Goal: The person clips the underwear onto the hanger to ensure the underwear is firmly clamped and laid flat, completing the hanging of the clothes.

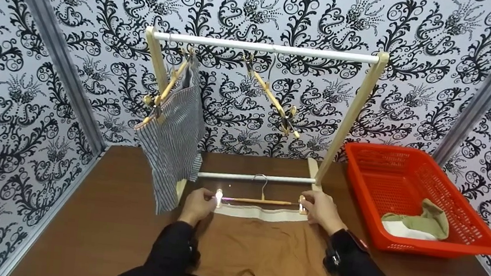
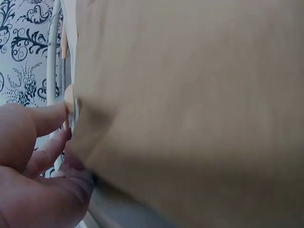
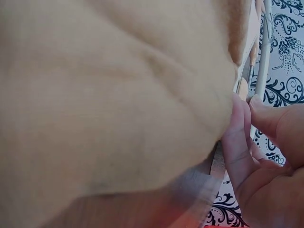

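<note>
Brown shorts (image 1: 262, 248) with a pale waistband lie spread over the table in the head view. Along the waistband runs a wooden clip hanger (image 1: 255, 200), its metal hook pointing to the rack. My left hand (image 1: 197, 205) pinches the left clip (image 1: 219, 198) between thumb and fingers at the waistband corner. At the opposite corner, the right hand (image 1: 324, 212) pinches the right clip (image 1: 303, 205). Both wrist views are mostly filled by the brown cloth; a wooden clip (image 2: 70, 99) shows at the left fingertips, and another clip (image 3: 243, 89) by the right fingers.
Behind the hands stands a rack with a white top rail (image 1: 236, 44). Striped shorts (image 1: 173, 135) hang from it at left, and a bare clip hanger (image 1: 270, 94) hangs mid-rail. An orange basket (image 1: 455, 250) at right holds green-and-white cloth (image 1: 426, 223). Patterned walls enclose the table (image 1: 98, 214).
</note>
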The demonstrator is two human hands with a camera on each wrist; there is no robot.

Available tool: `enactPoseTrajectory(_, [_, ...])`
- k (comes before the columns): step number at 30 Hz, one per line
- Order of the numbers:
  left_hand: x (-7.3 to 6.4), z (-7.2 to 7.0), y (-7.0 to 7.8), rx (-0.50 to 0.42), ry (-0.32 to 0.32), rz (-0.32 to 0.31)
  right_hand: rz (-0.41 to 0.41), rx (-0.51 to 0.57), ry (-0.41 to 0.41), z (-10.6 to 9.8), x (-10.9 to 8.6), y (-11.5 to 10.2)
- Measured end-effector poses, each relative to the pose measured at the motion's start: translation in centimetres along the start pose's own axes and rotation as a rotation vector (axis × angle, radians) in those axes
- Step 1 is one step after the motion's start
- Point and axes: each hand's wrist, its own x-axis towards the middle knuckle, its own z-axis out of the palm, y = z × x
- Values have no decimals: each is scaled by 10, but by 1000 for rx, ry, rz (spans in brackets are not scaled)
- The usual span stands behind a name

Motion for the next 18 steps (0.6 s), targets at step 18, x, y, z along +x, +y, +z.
enactPoseTrajectory(18, [-4, -22, 8, 30, -118, -134, -409, -228, 137, 31, -1, -74])
